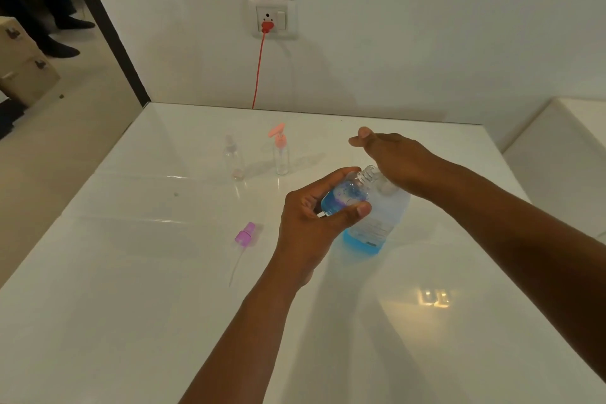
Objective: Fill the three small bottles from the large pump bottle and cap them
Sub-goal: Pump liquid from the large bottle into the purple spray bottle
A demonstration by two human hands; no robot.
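My left hand [314, 210] gripping a small clear plastic bottle [347, 195] half full of blue liquid, tilted at the large translucent pump bottle [377, 223] with blue liquid low inside, my right hand [393, 157] flat, pressing its pump, two empty small clear bottles [234, 159] [281, 154] standing behind on the glossy white table [164, 305]

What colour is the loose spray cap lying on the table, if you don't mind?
Purple spray cap, clearest in the head view.

Plain room, white table [164, 272], wall socket [272, 19]
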